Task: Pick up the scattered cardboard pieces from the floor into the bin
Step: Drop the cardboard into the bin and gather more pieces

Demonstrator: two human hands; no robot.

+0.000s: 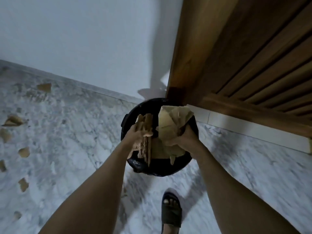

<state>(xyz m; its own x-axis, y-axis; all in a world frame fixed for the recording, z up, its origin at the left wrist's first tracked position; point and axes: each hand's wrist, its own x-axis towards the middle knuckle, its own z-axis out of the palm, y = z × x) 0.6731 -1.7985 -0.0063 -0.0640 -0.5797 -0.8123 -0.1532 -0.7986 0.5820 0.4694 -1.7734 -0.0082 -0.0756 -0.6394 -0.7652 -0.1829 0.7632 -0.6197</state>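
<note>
A round black bin (131, 114) stands on the marble floor by the wall corner. Both my hands are over its mouth. My left hand (136, 135) grips a bundle of brown cardboard strips (146, 129) held edge-on. My right hand (184, 138) grips a wad of larger pale cardboard pieces (172, 119) above the bin's right side. More cardboard lies inside the bin (160, 150). Several small cardboard scraps lie scattered on the floor at the left, such as one (12, 120) and another (44, 87).
A wooden slatted door (244, 56) and its frame stand right of the bin. A pale wall (84, 39) runs behind. My foot in a dark sandal (170, 210) is on the floor below the bin.
</note>
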